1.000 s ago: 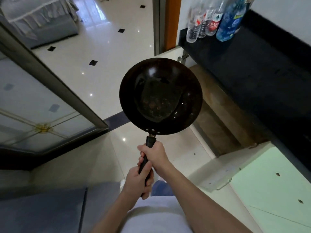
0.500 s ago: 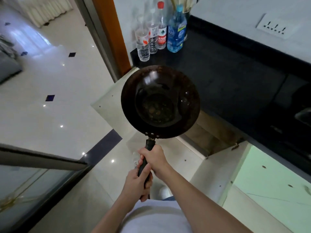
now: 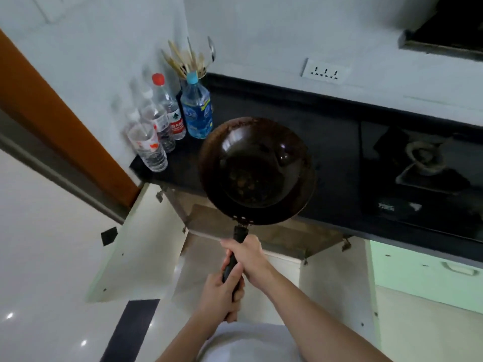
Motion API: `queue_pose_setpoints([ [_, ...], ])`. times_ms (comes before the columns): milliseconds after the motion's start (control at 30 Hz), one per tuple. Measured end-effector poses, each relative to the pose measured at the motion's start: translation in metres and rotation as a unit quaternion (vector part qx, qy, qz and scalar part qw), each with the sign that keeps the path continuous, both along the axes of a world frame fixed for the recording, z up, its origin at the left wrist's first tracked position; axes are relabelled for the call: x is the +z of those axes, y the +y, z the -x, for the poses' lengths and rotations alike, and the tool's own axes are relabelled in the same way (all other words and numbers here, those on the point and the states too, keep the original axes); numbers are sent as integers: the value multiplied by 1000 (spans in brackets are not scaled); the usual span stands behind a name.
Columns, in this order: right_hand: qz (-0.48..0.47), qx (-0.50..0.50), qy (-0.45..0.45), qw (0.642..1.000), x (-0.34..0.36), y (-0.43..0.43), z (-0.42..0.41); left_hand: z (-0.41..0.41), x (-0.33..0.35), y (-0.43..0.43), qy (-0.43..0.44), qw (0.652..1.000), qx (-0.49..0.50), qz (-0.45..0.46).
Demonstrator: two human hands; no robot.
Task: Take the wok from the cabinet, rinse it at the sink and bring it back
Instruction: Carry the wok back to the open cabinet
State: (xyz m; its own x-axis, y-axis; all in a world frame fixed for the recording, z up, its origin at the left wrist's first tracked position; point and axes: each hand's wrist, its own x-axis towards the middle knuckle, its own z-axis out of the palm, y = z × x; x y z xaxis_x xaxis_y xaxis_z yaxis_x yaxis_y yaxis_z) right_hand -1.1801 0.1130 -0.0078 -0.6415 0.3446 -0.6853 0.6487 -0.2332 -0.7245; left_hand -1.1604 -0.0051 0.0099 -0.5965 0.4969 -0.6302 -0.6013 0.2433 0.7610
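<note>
A dark round wok (image 3: 254, 171) with brown specks in its bottom is held level in front of me, over the front edge of the black counter (image 3: 332, 142). Its black handle points back toward me. My right hand (image 3: 248, 257) grips the handle close to the bowl. My left hand (image 3: 222, 293) grips the handle's end just behind it. Below the wok the cabinet (image 3: 261, 231) stands open, with one door (image 3: 138, 246) swung out to the left and another (image 3: 337, 280) to the right. No sink is in view.
Several plastic water bottles (image 3: 167, 126) and a holder of chopsticks (image 3: 188, 61) stand at the counter's left end. A gas hob (image 3: 420, 165) is set in the counter on the right. An orange door frame (image 3: 52, 121) and shiny white floor (image 3: 39, 244) lie left.
My view has swung right, from the glass door and living-room floor to the counter and hob. The wok stays in both hands and now hangs over the counter edge and open cabinet.
</note>
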Motion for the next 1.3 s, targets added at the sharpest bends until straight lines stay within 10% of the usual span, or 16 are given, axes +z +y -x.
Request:
queue_pose_setpoints([
  [1300, 97, -155, -23, 983, 5, 158, 116, 140, 5, 160, -89, 993, -73, -13],
])
